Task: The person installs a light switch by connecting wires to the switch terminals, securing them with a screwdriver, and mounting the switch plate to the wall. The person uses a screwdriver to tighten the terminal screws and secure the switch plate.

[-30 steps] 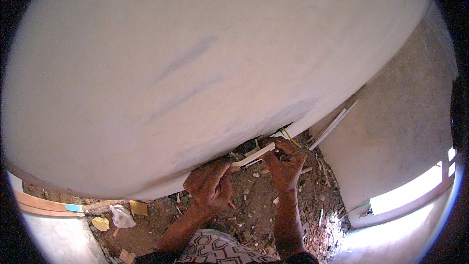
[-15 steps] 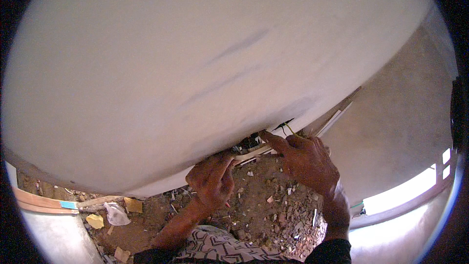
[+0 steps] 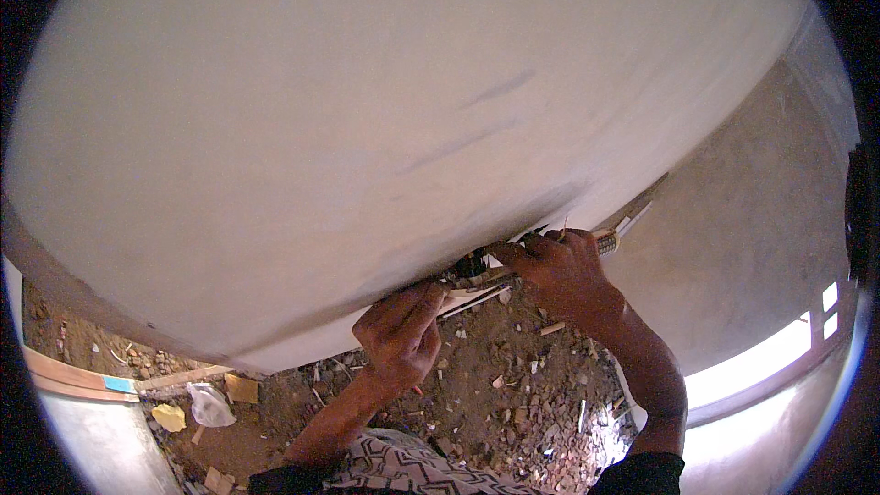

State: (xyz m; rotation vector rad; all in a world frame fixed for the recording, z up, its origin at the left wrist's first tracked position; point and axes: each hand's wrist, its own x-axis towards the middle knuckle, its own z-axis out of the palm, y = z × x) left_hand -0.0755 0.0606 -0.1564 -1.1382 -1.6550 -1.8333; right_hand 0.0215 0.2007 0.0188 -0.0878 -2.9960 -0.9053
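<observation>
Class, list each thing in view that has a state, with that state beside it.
Left hand: curled, pinching the white strip
White strip: slanting, held at its left end
Right hand: fingers bent, grip unclear
Wall: smudged
Ground: strewn with rubble
Plastic bag: crumpled

black sleeves (image 3: pixel 644 473), pale garment (image 3: pixel 403 466) with dark zigzags

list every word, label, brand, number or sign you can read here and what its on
No text can be read anywhere in this view.
Pale patterned piece beside the right hand: dark marks, too small to tell whether they are letters.
Blue patch on the wooden board: no legible writing.
Patterned cloth at the lower edge: geometric lines, not lettering.
</observation>
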